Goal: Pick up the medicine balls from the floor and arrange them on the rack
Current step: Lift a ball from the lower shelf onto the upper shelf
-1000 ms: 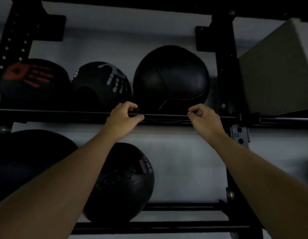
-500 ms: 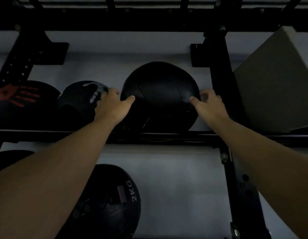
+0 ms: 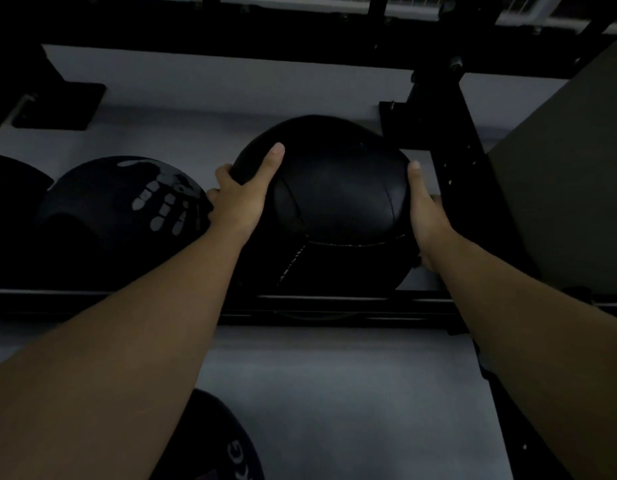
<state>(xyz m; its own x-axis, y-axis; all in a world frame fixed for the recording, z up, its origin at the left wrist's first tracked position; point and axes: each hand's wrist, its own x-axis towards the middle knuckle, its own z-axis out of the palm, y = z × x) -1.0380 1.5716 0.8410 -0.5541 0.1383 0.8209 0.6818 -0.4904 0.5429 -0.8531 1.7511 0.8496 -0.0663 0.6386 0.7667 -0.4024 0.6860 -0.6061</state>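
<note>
Dim grey wall backs the rack (image 3: 334, 301), where the black ball (image 3: 334, 202) sits mid-frame on the upper shelf, left hand (image 3: 243, 199) and right hand (image 3: 426, 216) cupping its sides with fingers spread; it looks heavy, soft-skinned, best held low on both flanks.

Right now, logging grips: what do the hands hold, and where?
Both grip the plain black medicine ball on the rack: left hand on its left side, right hand on its right.
</note>
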